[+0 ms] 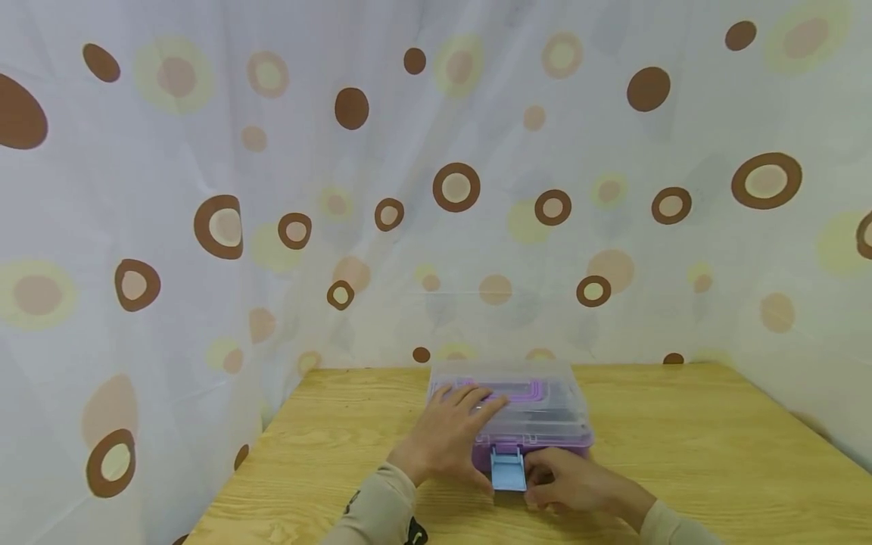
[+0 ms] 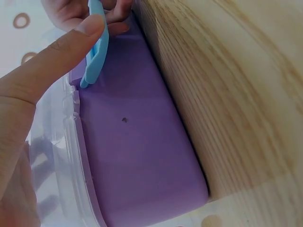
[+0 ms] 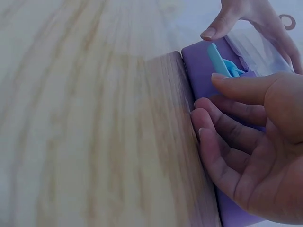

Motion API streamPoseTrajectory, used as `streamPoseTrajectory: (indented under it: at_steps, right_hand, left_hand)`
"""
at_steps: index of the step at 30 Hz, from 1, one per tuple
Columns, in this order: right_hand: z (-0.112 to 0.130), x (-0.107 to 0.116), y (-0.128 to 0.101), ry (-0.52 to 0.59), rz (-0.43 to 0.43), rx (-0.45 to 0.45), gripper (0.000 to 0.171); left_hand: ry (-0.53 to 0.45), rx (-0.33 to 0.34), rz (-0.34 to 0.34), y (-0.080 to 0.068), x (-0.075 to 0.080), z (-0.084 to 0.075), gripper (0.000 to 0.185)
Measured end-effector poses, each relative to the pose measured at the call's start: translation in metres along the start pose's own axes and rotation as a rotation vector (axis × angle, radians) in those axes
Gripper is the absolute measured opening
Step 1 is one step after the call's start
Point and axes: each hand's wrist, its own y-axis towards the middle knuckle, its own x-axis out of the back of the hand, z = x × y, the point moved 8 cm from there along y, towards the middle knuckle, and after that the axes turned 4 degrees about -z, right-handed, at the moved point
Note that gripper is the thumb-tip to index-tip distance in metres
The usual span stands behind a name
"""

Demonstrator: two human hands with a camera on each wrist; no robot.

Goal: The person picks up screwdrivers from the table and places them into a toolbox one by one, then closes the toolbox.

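A purple storage box [image 1: 538, 443] with a clear lid [image 1: 545, 386] sat near the front middle of a wooden table [image 1: 681, 454]. Its light blue latch [image 1: 508, 471] was flipped outward on the front wall. The left hand [image 1: 453, 435] lay flat on the lid, fingers spread, thumb touching the latch. The right hand [image 1: 568, 481] rested against the box's front beside the latch, fingers loosely bent; it probably gripped nothing. A spotted curtain [image 1: 272, 189] hung behind.
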Motion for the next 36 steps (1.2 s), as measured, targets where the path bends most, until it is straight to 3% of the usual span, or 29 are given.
streamPoseTrajectory:
  at_steps: [10,21,28,36]
  right_hand:
    - [-0.004,0.003,0.000,0.014,-0.007,-0.020,0.006]
    - [-0.005,0.003,0.001,0.012,-0.046,-0.051,0.009]
    - [-0.006,0.003,0.001,0.029,-0.049,-0.048,0.019]
    - [-0.008,0.004,0.002,0.045,-0.043,-0.051,0.025]
  left_hand:
    - [-0.024,0.004,0.013,0.001,0.002,0.000,0.132]
    - [-0.108,-0.020,0.078,0.000,0.005,0.003,0.118]
    - [-0.204,0.002,0.104,-0.001,0.008,0.005,0.109]
    - [-0.220,0.004,0.101,0.000,0.008,0.008,0.092]
